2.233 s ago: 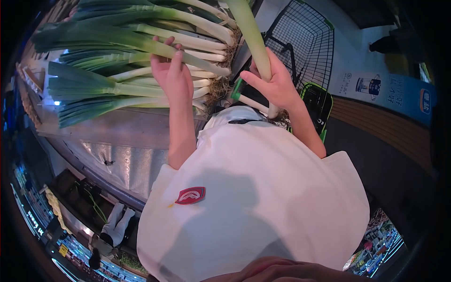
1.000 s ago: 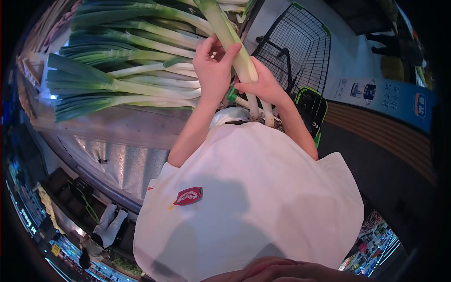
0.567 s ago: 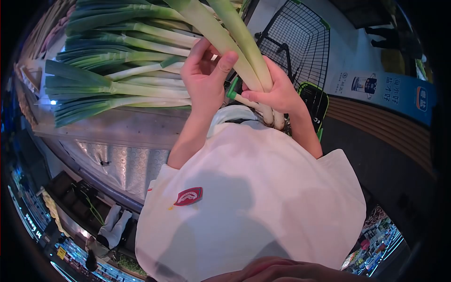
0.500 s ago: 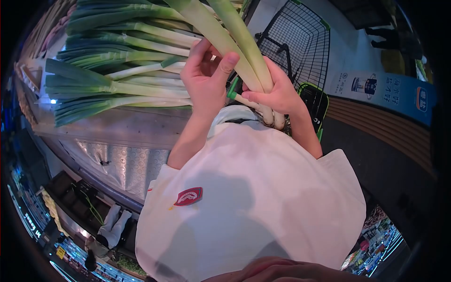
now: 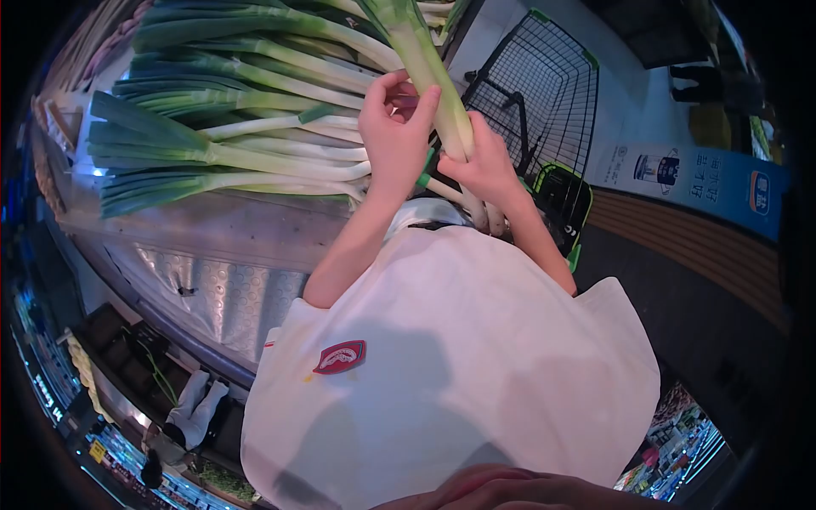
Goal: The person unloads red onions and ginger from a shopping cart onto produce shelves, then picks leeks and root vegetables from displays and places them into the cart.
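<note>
My right hand [image 5: 483, 166] is closed around the lower white stalks of a pair of leeks [image 5: 414, 55], held upright before my body with green tops away from me. Their pale root ends [image 5: 484, 217] hang below that hand. My left hand [image 5: 395, 127] is curled at the stalks higher up, its thumb lying against them; part of its fingers is hidden. A small green band [image 5: 424, 179] shows beside a thin white stem between my hands. Left of my hands, several more leeks [image 5: 280, 157] lie in rows on a display stand.
A black wire shopping cart [image 5: 544, 93] with green trim stands at the right, beyond my right hand. The stand's metal edge [image 5: 221, 229] runs along the left. A blue and white sign [image 5: 697, 183] is at far right. A person in light trousers [image 5: 200, 408] is at lower left.
My left hand has shifted right, closer against the leeks. The two leeks have turned so that they overlap, and their tops have swung slightly right. The right hand has moved slightly left.
</note>
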Demonstrator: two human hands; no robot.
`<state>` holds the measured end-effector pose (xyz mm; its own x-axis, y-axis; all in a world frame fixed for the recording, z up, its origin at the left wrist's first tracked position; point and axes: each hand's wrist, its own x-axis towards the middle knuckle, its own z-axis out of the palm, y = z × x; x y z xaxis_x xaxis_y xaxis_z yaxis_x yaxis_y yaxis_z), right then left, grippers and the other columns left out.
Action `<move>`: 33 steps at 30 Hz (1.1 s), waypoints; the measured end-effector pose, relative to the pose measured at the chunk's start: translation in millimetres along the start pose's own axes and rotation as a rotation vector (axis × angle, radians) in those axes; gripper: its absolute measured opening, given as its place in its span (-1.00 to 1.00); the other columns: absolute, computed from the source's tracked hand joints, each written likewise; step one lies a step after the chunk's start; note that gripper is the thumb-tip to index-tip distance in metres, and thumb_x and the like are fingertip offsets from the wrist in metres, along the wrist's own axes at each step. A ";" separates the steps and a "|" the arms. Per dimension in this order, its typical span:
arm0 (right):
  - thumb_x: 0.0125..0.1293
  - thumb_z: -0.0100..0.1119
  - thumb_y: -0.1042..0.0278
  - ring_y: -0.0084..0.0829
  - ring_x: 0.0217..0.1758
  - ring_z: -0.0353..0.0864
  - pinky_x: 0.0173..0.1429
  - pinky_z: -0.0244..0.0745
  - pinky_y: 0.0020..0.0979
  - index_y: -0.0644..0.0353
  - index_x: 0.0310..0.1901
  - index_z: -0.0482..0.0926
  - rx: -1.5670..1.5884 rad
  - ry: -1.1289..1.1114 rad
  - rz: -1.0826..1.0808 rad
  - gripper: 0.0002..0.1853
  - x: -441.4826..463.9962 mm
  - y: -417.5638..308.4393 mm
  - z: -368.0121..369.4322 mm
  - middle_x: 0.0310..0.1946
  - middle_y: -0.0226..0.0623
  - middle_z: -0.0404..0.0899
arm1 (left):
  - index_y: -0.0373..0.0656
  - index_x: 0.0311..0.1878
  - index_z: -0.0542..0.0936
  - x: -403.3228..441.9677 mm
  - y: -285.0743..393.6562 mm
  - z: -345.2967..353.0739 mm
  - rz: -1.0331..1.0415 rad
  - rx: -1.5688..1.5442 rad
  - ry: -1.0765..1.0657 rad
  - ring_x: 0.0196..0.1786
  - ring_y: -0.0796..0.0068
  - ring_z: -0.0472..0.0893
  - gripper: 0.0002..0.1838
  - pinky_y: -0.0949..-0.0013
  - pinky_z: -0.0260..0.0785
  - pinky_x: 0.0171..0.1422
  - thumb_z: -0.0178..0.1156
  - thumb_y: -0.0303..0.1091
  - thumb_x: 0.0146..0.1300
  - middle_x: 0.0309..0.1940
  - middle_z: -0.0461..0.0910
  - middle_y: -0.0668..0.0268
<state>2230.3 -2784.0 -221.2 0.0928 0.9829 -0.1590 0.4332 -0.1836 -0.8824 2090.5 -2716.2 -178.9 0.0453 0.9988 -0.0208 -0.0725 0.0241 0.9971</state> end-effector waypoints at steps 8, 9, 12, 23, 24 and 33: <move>0.16 0.53 0.26 0.02 -0.14 0.80 -0.05 0.66 -0.12 0.24 0.13 0.48 -0.088 0.099 -0.183 -0.44 -4.8 22.9 4.4 -0.18 0.03 0.72 | -0.28 0.25 0.50 16.2 -28.8 8.4 -0.169 -0.447 -0.165 -0.04 0.44 0.72 -0.53 0.33 0.60 0.10 0.47 -0.48 0.34 -0.04 0.68 0.23; 0.17 0.54 0.25 0.03 -0.13 0.80 -0.04 0.66 -0.12 0.23 0.13 0.49 -0.121 0.100 -0.208 -0.44 -5.0 26.0 5.4 -0.18 0.03 0.73 | -0.27 0.25 0.49 18.6 -31.4 7.9 -0.221 -0.514 -0.188 -0.04 0.42 0.72 -0.51 0.30 0.61 0.09 0.47 -0.48 0.33 -0.05 0.68 0.22; 0.18 0.56 0.23 0.06 -0.13 0.78 -0.05 0.65 -0.10 0.20 0.10 0.51 -0.173 0.099 -0.264 -0.46 -3.8 29.4 4.7 -0.17 0.00 0.72 | -0.24 0.22 0.49 21.7 -35.4 1.5 -0.342 -0.580 -0.180 -0.12 0.36 0.75 -0.49 0.29 0.64 0.00 0.50 -0.52 0.27 -0.08 0.69 0.22; 0.42 0.35 0.11 -0.47 0.00 0.46 0.14 0.45 -0.39 0.19 0.25 0.52 0.414 0.212 -0.176 -0.51 4.2 61.4 -19.3 -0.03 -0.32 0.56 | -0.21 0.06 0.54 35.7 -13.5 39.0 0.239 -0.145 -0.236 -0.13 0.52 0.74 -0.55 0.30 0.60 -0.08 0.55 -0.44 0.16 -0.22 0.73 0.31; 0.53 0.18 0.02 -0.45 -0.05 0.49 0.11 0.47 -0.37 0.21 0.26 0.51 0.698 0.153 0.006 -0.52 0.8 59.6 -32.8 -0.09 -0.30 0.57 | -0.17 0.04 0.58 34.3 -10.4 51.1 0.346 -0.058 -0.196 -0.16 0.44 0.76 -0.56 0.27 0.58 -0.10 0.55 -0.37 0.13 -0.24 0.74 0.30; 0.47 0.11 -0.44 0.11 0.22 0.64 0.38 0.51 0.39 0.48 0.62 -0.05 1.985 -0.664 0.010 0.14 -82.2 95.1 -112.6 0.18 0.25 0.52 | 0.05 -0.12 0.71 14.4 -89.3 129.7 0.963 0.410 -0.610 -0.07 0.44 0.70 -0.68 0.17 0.25 0.20 0.50 -0.34 0.00 -0.22 0.74 0.52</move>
<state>2364.9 -2883.8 -242.2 -0.3674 0.9202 0.1347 -0.9277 -0.3729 0.0170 2226.8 -2709.7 -258.7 0.6164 0.4124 0.6708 -0.0193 -0.8437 0.5365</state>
